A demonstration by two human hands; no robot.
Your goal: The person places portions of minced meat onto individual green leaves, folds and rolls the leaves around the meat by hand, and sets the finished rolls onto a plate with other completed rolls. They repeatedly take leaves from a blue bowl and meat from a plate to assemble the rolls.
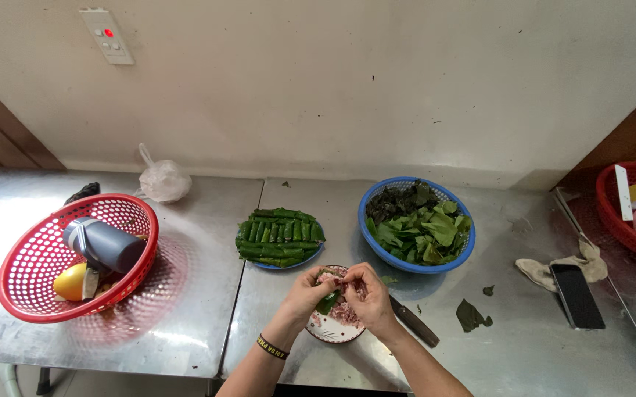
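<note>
A small green leaf (327,301) sits pinched between both hands just above a little bowl of minced meat (336,320), near the front edge of the steel counter (185,309). The left hand (304,290) grips the leaf's left end with thumb and fingertips closed on it, and the right hand (365,294) curls over the other end, fingers pressed in on the same leaf. The leaf looks thin, light and limp, likely to tear if tugged, so a hold at its edges with soft fingertip pressure seems to suit it; any meat on it would be soft and sticky. Behind the bowl lies a plate of finished green rolls (279,237), stacked side by side. To its right stands a blue basket of loose leaves (417,224). A dark-handled knife (415,322) rests just beside the right wrist. Further out are a red basket (75,254) holding a grey bottle, a phone (576,295) and a cloth (557,268).
</note>
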